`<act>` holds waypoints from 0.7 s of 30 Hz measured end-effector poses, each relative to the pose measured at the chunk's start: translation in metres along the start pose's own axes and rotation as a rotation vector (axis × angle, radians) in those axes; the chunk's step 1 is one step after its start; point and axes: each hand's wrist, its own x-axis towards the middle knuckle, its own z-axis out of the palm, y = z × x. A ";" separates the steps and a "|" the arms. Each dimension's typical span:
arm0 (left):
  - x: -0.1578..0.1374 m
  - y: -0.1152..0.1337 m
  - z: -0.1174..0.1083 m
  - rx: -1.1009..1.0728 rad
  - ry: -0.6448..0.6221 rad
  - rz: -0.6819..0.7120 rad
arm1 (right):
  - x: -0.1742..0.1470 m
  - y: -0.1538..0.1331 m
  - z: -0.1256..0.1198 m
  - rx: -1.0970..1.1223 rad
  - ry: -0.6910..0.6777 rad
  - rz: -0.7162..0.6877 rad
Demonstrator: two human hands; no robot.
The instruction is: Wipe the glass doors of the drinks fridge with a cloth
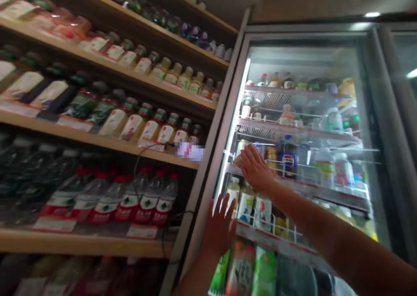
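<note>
Item: left hand (pixel 219 228), lower centre, fingers spread apart, raised before the left edge of the cooler door; whether it touches, I cannot tell from here.

Item: right hand (pixel 256 168), higher and further right, forearm reaching in from the lower right, fingers extended and close together, laid toward the glass.

Item: pale piece (pixel 239 160), resembling a folded cloth, partly hidden; it lies at the fingertips of the right hand, on their left side. Whether the fingers grip it or merely press it, I cannot tell.

Item: glass door (pixel 302 61), tall, in a grey frame (pixel 232 100), directly beyond both hands.

Item, behind glass: dark cola bottle (pixel 288 159) with blue cap, right of the right hand; green carton (pixel 264 265), on a lower level.

Item, at left: wooden shelves (pixel 107 137), slanting in view, stocked with rows of juice bottles and, lower, red-capped bottles (pixel 148 200).
</note>
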 end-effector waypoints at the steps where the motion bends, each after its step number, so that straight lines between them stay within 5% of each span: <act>1: -0.002 0.001 0.001 0.005 0.010 -0.004 | 0.007 -0.008 0.004 -0.006 -0.003 -0.041; 5: -0.008 0.002 0.000 0.046 0.019 -0.012 | 0.044 -0.023 0.017 -0.075 0.013 -0.110; 12: -0.013 -0.003 -0.012 0.139 -0.007 0.023 | 0.078 -0.039 0.049 -0.131 0.173 0.082; 16: -0.010 -0.005 -0.014 0.149 0.024 0.032 | 0.086 -0.061 0.058 -0.069 0.166 0.066; 21: -0.005 -0.004 -0.013 0.153 0.055 0.033 | 0.099 -0.042 0.050 -0.059 0.117 0.055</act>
